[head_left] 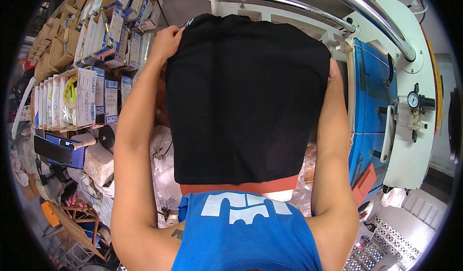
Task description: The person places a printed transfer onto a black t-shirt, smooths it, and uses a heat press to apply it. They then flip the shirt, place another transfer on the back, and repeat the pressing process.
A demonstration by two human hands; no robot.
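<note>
A black cloth garment (246,101) is spread out in front of me over a flat reddish-orange board or pad (238,187), whose near edge shows below the hem. My left hand (168,43) pinches the garment's far left corner between thumb and fingers, where a small patch of white and red shows. At the far right edge, my right hand (333,71) is at the cloth; its fingers are mostly hidden behind the fabric, and it appears to hold that edge. The garment's middle lies fairly smooth, with soft folds along the far edge.
A white machine frame with chrome bars (285,5) stands beyond the garment. Blue panels (372,90) and a pressure gauge (413,99) are at right. Cardboard boxes (86,97) crowd the left, above a phone (54,149) and a stone-like block (99,164). Clear plastic wrapping (162,177) lies below.
</note>
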